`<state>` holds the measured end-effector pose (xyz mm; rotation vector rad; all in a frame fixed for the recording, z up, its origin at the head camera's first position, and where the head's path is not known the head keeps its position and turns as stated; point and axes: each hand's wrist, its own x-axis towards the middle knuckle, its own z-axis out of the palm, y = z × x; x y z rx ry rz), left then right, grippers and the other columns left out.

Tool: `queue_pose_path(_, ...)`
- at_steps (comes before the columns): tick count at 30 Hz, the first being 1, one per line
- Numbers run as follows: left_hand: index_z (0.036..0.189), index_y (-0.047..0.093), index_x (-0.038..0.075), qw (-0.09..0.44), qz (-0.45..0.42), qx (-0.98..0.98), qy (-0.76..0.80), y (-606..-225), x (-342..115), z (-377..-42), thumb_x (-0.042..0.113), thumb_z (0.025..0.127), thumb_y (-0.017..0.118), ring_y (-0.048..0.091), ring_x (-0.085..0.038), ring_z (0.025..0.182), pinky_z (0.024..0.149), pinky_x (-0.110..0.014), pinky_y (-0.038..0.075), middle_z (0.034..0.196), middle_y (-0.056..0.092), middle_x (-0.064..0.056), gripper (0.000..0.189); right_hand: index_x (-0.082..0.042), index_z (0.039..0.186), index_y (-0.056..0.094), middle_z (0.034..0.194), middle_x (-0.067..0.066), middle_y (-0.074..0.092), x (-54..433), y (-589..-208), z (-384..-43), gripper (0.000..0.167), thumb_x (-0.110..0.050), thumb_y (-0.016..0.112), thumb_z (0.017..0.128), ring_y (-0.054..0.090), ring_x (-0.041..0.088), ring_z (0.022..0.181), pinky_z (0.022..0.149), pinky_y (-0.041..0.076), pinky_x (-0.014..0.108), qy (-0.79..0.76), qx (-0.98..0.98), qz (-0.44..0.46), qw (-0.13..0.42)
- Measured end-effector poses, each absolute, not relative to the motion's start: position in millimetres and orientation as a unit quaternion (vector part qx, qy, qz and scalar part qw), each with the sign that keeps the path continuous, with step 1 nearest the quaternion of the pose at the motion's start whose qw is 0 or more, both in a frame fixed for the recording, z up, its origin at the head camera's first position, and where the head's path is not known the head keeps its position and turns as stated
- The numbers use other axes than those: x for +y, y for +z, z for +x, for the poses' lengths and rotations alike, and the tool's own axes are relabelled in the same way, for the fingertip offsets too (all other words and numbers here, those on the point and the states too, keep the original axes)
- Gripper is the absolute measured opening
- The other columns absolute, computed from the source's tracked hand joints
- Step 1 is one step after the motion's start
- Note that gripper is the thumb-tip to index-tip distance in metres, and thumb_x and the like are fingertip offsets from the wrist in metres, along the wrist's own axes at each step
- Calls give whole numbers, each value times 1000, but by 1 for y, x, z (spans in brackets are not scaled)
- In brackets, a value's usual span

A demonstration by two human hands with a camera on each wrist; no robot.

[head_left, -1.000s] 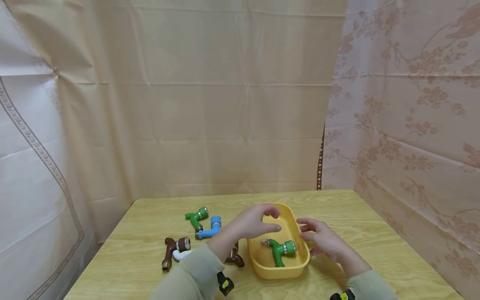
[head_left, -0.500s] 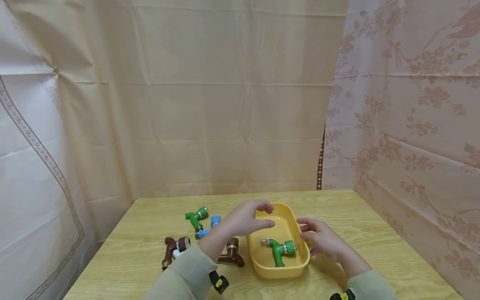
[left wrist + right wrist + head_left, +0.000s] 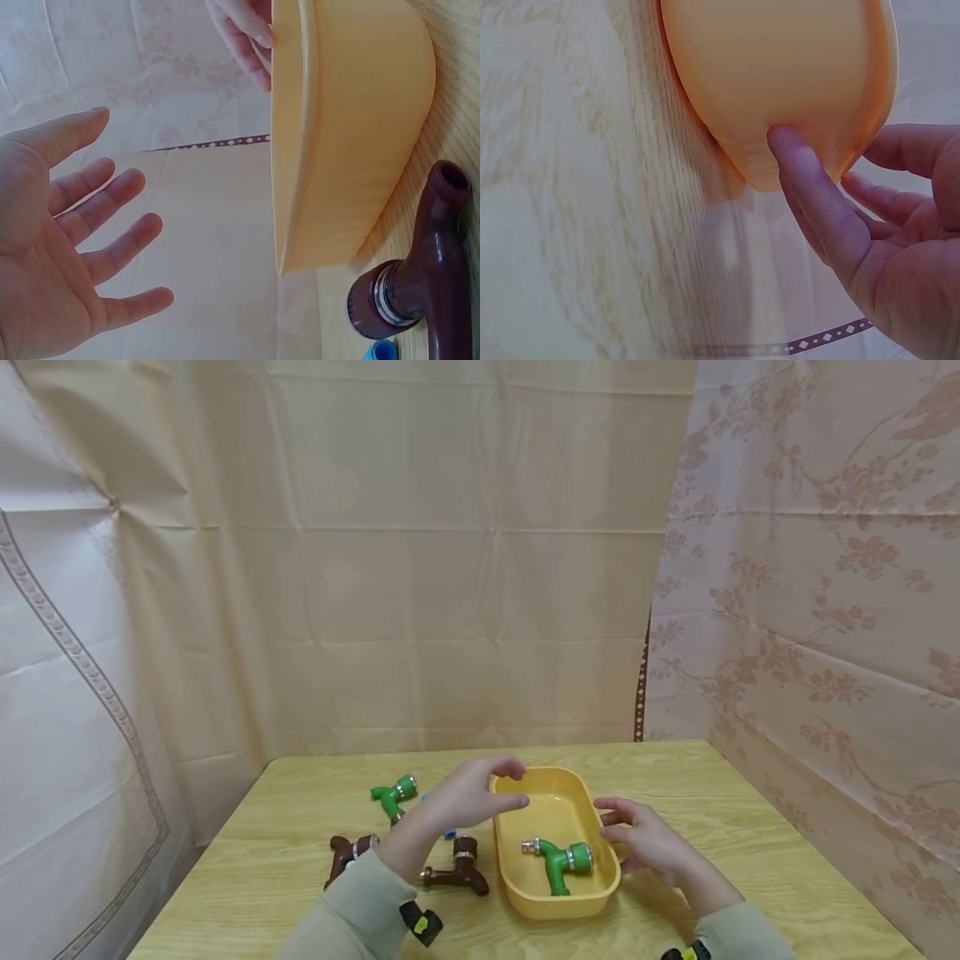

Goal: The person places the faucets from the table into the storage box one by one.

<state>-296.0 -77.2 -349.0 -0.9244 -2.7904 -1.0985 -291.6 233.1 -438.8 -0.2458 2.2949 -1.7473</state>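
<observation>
A green tap (image 3: 558,864) with a silver collar lies in the yellow plastic tub (image 3: 558,908). My left hand (image 3: 480,795) hovers over the tub's left rim, fingers spread and thumb apart; its palm holds nothing in the left wrist view. At the tub's right side is my right hand (image 3: 647,843), and one fingertip (image 3: 781,135) rests against the outer wall. Left of the tub a brown tap (image 3: 459,870) lies on the table. Behind my left forearm, a blue tap (image 3: 449,833) is mostly hidden.
Another green tap (image 3: 393,795) lies farther back on the left of the wooden table (image 3: 750,827). A second brown tap (image 3: 343,852) sits at the left, partly covered by my sleeve. Curtains (image 3: 465,568) hang round the table's back and sides.
My left hand has drawn left from over the tub toward its left rim, uncovering the near brown tap and covering most of the blue one. My right hand has stayed put.
</observation>
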Motion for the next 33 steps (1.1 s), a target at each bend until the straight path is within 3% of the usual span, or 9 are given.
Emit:
queue_pose_path(7,131,65,17,9,-281,-889,-360,-348,-91,-296,37,95,74,53,-26,129,105,-50,44,129,64,1,43,4,151,38,127,26,50,234,-439,-292,56,-3,58,100,64,30,94,61,59,45,-598,788,-85,122)
queue_pose_path(20,131,65,18,34,-264,-892,-367,-351,-117,-300,45,94,73,55,-28,128,103,-53,46,130,64,0,47,4,151,38,127,26,50,234,-440,-292,56,-3,59,100,64,29,92,60,59,44,-596,789,-84,121)
queue_pose_path(33,128,67,18,60,-233,-892,-382,-351,-144,-301,32,93,76,55,-30,126,99,-55,48,127,65,1,39,4,151,38,127,25,50,234,-440,-291,56,-4,60,100,64,29,90,58,58,41,-594,790,-90,119)
